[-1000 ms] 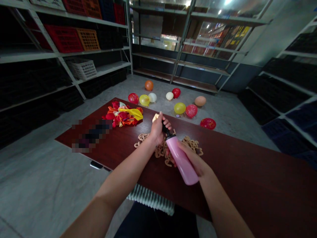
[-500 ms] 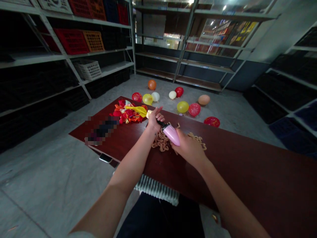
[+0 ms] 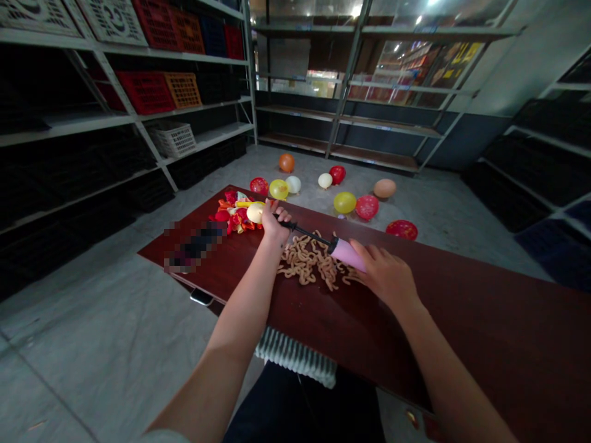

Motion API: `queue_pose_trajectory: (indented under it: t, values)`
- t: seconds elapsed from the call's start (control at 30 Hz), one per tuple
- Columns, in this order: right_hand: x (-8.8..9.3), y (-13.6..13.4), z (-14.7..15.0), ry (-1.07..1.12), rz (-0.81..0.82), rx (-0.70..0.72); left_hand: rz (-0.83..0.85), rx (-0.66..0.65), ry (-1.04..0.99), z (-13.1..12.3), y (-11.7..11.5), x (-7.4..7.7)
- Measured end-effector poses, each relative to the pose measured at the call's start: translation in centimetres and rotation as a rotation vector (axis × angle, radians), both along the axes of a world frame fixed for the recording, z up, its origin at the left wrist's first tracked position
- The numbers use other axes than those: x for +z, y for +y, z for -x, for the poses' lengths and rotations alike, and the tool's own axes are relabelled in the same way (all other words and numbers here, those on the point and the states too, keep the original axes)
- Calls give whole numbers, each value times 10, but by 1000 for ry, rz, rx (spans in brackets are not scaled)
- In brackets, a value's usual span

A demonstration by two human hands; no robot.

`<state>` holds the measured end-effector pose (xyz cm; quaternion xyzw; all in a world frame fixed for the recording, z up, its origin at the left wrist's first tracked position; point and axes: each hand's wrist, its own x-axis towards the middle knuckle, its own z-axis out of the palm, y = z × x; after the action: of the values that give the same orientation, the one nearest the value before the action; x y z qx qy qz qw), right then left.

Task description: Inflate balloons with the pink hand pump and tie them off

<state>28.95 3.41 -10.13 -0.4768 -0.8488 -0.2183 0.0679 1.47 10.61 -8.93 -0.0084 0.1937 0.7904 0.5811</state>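
My right hand is wrapped round the pink barrel of a hand pump. Its black rod is drawn out toward my left hand, which closes round the nozzle end. At that end, against my left fingers, sits a small, partly inflated pale yellow balloon. Behind it, a heap of limp balloons, mostly red, orange and yellow, lies on the dark red table. Beneath the pump is a tangle of tan, curly strips.
On the floor beyond the table lie several inflated balloons, among them an orange one and a yellow one. A blurred dark object rests at the table's left. Shelves with crates stand left; metal racks stand behind.
My right hand has pulled the pink barrel right, away from my left hand, exposing the rod. The pale balloon at my left hand has swelled. The view has shifted slightly.
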Motion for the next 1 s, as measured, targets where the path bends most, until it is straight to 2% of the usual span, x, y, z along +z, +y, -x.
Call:
queue_pose_trajectory:
  t: [0.2, 0.37, 0.63, 0.83, 1.0]
  values:
    - [-5, 5, -30, 37, -127, -50, -89, -5, 55, -2, -11, 13]
    - [-7, 7, -38, 120, -120, -105, -83, 28, 75, -14, -18, 21]
    - [-8, -4, -20, 154, 37, -112, -27, 62, 130, -35, -17, 13]
    - [-8, -12, -4, 180, 81, -94, -17, -4, 162, -56, -21, 11]
    - [-14, -15, 9, 237, 112, -87, 24, -54, 191, -79, -28, 9]
